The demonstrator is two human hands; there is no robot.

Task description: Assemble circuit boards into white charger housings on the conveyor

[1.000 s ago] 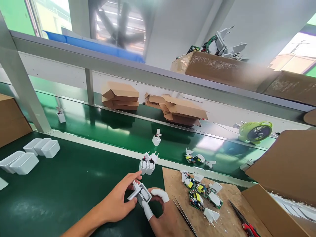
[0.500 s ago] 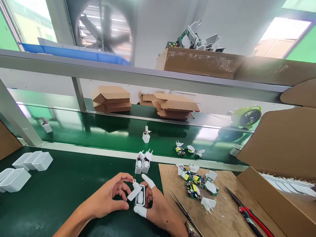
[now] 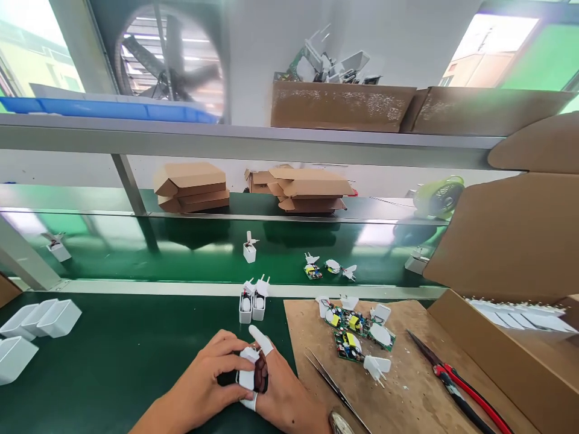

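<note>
Both hands meet at the front of the dark green bench around one white plastic housing. My left hand has its fingers and thumb on the housing's left side and top. White finger cots cover the thumb and index finger of my right hand, which holds the housing from the right. The housing's inside is hidden by the fingers. Just beyond the hands stand two open white housings with parts in them. Circuit boards with white plug pieces lie on the cardboard sheet to the right.
Tweezers and red-handled pliers lie on the cardboard. White cases sit at the left. An open carton bounds the right side. Behind runs a green conveyor with parts, under a shelf.
My left fingers have closed in on the housing. The white piece that stuck out to its left now lies over it. The view has shifted slightly.
</note>
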